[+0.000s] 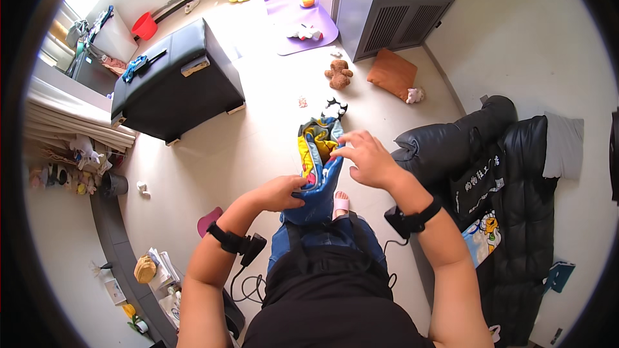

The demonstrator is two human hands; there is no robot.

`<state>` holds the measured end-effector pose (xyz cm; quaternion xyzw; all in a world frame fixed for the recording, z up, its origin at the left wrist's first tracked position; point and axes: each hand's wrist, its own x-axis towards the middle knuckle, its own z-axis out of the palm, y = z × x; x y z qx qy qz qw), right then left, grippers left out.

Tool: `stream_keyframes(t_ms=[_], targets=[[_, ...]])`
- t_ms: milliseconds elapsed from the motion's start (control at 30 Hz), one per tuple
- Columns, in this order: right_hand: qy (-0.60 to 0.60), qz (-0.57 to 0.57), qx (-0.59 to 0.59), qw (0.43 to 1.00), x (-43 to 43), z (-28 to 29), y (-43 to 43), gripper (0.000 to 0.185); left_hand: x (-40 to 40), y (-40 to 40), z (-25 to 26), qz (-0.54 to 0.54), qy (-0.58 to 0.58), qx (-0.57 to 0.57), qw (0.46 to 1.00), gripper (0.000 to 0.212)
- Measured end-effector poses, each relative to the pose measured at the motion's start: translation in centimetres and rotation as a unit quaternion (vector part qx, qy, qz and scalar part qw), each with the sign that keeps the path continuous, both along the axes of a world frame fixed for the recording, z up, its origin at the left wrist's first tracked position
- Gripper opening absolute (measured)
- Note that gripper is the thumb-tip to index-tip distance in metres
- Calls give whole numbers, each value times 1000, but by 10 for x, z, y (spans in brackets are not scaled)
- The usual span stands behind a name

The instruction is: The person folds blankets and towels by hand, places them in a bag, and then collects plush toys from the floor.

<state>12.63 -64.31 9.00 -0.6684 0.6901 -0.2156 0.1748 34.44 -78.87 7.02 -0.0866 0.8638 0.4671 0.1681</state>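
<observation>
Before my body is a blue fabric bag point(323, 191) with its mouth open towards the top. Yellow and light-blue cartoon-patterned cloth point(325, 141) shows inside the opening, and a pale zip-like edge runs along it. My left hand point(282, 193) pinches the near left rim between thumb and fingers. At the right rim is my right hand point(366, 158), fingers spread and fingertips at the cloth; whether they grip it I cannot tell. Just beyond the bag, a black-and-white plush toy point(334, 108) lies on the floor.
A black leather ottoman point(181, 87) stands at the left. On the right are a black padded sofa point(527, 203) and an orange cushion point(392, 75). A brown teddy bear point(339, 75) lies ahead, before a purple mat point(304, 14) with several toys. Cables point(249, 290) hang beside me.
</observation>
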Motion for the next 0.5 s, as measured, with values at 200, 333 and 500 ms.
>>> stream_keyframes(t_ms=[200, 333, 500], targets=[[219, 48, -8, 974, -14, -10, -18, 12, 11, -2, 39, -7, 47, -26, 999, 32], [267, 45, -63, 960, -25, 11, -19, 8, 29, -23, 52, 39, 71, -127, 989, 34], [246, 74, -39, 966, -5, 63, -8, 15, 37, -31, 76, 92, 128, -157, 975, 37]])
